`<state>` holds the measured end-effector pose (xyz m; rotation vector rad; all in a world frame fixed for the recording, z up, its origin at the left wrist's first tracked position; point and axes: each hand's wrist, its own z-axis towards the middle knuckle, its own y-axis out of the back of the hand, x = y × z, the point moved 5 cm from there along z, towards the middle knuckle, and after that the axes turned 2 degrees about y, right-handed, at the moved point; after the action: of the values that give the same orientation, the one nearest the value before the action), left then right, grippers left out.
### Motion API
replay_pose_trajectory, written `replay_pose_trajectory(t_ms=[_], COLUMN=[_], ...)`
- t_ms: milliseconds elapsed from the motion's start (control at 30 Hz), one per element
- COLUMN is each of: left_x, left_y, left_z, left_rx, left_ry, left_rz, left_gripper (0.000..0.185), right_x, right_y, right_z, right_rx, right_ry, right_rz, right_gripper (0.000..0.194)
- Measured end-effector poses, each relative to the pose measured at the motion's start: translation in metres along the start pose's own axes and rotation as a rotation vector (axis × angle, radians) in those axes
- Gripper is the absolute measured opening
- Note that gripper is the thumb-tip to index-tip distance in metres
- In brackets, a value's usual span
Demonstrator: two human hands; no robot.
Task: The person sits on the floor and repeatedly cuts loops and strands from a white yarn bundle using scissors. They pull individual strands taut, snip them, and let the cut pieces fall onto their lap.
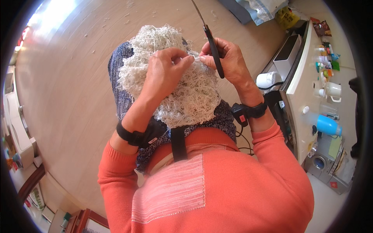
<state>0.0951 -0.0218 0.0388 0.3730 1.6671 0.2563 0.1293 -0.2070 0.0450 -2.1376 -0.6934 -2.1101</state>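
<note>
A shaggy mass of off-white yarn (186, 102) lies over my lap, on dark patterned trousers (121, 67). My left hand (167, 68) is above the middle of the yarn, thumb and forefinger brought together close to a few strands; whether it pinches one is too small to tell. Just to its right, my right hand (227, 59) has scissors (214, 49) with dark handles resting across its fingers, blades pointing away from me. Its thumb and forefinger tips meet at the yarn's upper right edge, near a strand.
Small yarn scraps (126, 21) are scattered on the floor. At the right stands a cabinet (297, 70) bearing a blue bottle (327, 125) and a white mug (333, 90); a white cup (266, 80) sits beside it. A dark cable (246, 141) hangs beside my right hip.
</note>
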Motion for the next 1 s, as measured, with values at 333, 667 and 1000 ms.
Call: replay_pose_trajectory(t_ms=[333,667,1000], left_x=[0.020,-0.024,-0.032], left_y=[0.023,0.075,0.080], left_z=[-0.006,-0.022,-0.018], left_rx=[-0.082,-0.259,-0.271], left_ry=[0.147,-0.179,-0.197], left_rz=[-0.876,-0.862,-0.697], left_gripper=[0.013,0.014,0.016], right_x=[-0.008,0.000,0.065], right_y=[0.005,-0.003,-0.023], right_z=[-0.002,-0.002,0.002], right_rx=[-0.009,0.007,-0.102], right_ry=[-0.022,-0.097,0.212], right_rz=[0.036,-0.058,0.096], right_gripper=[0.016,0.018,0.018])
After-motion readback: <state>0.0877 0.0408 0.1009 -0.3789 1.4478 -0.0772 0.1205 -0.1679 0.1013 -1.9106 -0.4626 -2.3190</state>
